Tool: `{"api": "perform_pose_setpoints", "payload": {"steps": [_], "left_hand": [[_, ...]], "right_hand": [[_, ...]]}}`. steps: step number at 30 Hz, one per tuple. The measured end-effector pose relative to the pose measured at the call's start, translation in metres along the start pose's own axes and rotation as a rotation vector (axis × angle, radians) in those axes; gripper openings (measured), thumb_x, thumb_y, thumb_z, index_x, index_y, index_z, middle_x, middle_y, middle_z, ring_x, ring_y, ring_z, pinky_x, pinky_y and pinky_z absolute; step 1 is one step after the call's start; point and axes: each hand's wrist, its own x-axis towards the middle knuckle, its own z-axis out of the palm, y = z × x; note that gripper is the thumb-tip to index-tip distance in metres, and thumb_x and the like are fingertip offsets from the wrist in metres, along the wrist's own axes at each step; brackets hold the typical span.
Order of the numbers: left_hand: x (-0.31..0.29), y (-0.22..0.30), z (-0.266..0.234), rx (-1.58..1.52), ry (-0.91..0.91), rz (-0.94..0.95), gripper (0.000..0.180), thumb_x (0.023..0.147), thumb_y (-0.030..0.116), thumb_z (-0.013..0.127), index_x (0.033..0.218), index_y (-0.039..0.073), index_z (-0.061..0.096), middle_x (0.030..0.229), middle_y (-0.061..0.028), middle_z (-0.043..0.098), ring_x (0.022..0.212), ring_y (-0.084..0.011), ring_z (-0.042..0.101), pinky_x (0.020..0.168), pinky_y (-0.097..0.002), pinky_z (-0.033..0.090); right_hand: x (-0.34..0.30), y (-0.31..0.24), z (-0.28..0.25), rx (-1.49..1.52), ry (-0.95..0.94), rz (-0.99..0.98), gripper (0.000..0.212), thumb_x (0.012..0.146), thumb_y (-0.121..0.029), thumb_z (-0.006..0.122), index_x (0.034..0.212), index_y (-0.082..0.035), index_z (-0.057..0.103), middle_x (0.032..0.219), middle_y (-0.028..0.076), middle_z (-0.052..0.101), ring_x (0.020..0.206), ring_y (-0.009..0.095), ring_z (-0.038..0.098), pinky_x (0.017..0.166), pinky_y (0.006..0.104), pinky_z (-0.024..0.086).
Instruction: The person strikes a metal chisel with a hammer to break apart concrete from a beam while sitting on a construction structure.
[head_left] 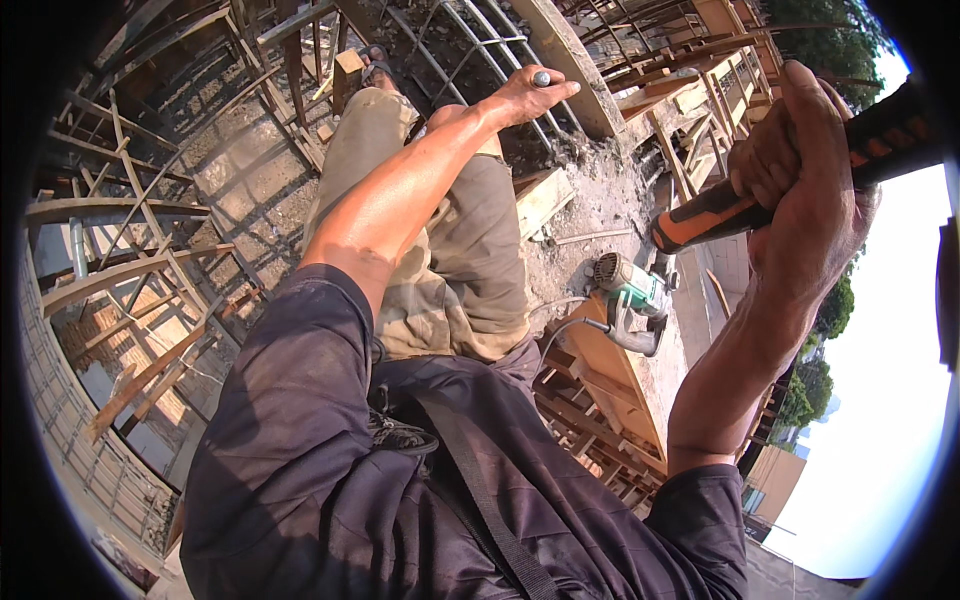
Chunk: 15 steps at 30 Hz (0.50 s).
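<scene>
My left hand (532, 94) reaches forward past my knees, its fingers closed around a steel chisel (542, 79). Only the chisel's round struck end shows clearly; the rest is hidden by the hand and the viewing angle. Beneath it are steel reinforcing bars (488, 40) and the edge of a concrete beam (575, 70). Raised at the right, my right hand (800, 170) grips a hammer (705, 215) by its orange and black handle. The butt of the handle points down toward the left, while the hammer's head is not visible at the dark right rim.
A green and silver corded power tool (635, 295) lies on a wooden board (610, 385) to my right. Loose timber (545, 203) rests on rubble beside my leg. Wooden formwork and poles (130, 275) stand over lower ground at left. Open sky and trees (805, 390) show at right.
</scene>
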Motion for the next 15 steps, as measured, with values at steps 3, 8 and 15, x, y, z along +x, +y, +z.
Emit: {"api": "perform_pose_setpoints", "payload": {"steps": [3, 8, 15], "left_hand": [[0.009, -0.005, 0.006, 0.046, -0.006, 0.13, 0.044, 0.088, 0.049, 0.066, 0.11, 0.011, 0.067, 0.097, -0.0021, 0.059, 0.084, -0.0145, 0.056, 0.075, -0.0323, 0.048], [0.006, -0.027, -0.014, -0.117, 0.133, 0.238, 0.035, 0.093, 0.032, 0.059, 0.072, 0.005, 0.064, 0.057, 0.0061, 0.043, 0.057, -0.0069, 0.04, 0.052, -0.0298, 0.035], [0.008, -0.014, 0.008, 0.087, 0.085, 0.228, 0.04, 0.093, 0.041, 0.059, 0.086, 0.003, 0.067, 0.062, 0.002, 0.045, 0.064, -0.0096, 0.043, 0.061, -0.0329, 0.04]], "right_hand": [[-0.009, 0.069, -0.001, 0.015, -0.033, 0.04, 0.025, 0.091, -0.017, 0.065, 0.07, -0.004, 0.059, 0.052, -0.004, 0.045, 0.046, 0.005, 0.044, 0.044, 0.0252, 0.036], [-0.053, 0.18, -0.022, -0.563, -0.322, 0.751, 0.028, 0.08, -0.022, 0.062, 0.067, 0.003, 0.055, 0.053, 0.009, 0.054, 0.046, 0.018, 0.056, 0.046, 0.036, 0.045], [-0.027, 0.064, -0.032, -0.284, -0.127, 0.509, 0.027, 0.085, -0.024, 0.07, 0.073, -0.003, 0.057, 0.055, -0.003, 0.048, 0.044, 0.005, 0.043, 0.041, 0.0227, 0.033]]}}
